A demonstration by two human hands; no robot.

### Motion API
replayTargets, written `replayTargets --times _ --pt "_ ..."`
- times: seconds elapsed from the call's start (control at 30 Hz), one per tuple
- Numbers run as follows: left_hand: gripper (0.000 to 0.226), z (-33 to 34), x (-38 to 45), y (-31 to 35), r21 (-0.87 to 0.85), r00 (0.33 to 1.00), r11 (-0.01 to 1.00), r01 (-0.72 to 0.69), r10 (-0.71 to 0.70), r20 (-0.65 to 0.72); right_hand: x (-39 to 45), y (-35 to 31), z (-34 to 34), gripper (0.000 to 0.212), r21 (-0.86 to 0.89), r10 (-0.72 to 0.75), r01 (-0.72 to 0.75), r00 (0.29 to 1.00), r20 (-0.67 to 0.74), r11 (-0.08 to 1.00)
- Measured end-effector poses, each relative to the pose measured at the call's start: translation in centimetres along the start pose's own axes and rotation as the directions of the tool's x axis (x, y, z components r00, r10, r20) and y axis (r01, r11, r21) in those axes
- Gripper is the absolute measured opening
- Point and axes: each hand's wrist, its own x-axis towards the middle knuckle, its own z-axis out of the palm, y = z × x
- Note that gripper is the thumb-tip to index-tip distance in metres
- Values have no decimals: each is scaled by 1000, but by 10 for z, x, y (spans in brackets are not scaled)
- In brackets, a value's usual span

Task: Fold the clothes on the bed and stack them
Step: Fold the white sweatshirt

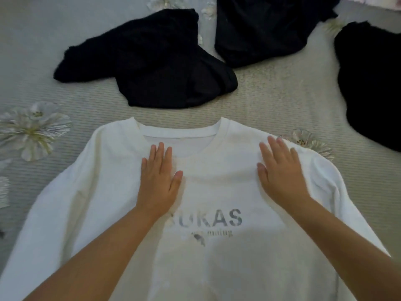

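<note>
Both flat, straight-fingered hands, left hand [159, 181] and right hand [280, 172], press the white sweatshirt [217, 257] smooth for folding (black clothes [152, 66] wait at twelve o'clock).

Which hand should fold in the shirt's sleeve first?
Probably the right hand: it lies flat near the white shirt's shoulder, closer to its sleeve. The left hand rests flat by the collar, further from its sleeve.

bed [271, 96] | white shirt [227, 268] flat | three black garments [152, 68], perhaps crumpled
</note>
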Motion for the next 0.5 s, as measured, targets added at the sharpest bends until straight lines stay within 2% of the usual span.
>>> replayTargets --times 0.07,0.13,0.23,0.37,0.4,0.5 --pt "57 -15 -6 -12 -62 982 998 7 -19 -188 -1 -30 4 54 49 -64 56 979 194 997" --pt "48 -34 -12 -35 26 939 992 127 -112 -325 2 -45 15 57 17 -68 66 952 298 998" --pt "41 -67 -22 -73 155 904 909 386 -339 -262 6 -72 24 61 -16 -70 81 927 369 997" --pt "37 -90 -40 -106 322 850 787 526 -468 -244 5 -141 38 76 104 -276 256 898 343 961" --pt "35 -92 -42 -112 315 838 777 545 -493 -234 6 -157 42 74 119 -288 262 897 337 958" --pt "32 -98 -41 -128 147 816 810 568 -531 -228 11 -179 56 63 76 -248 237 903 351 969"
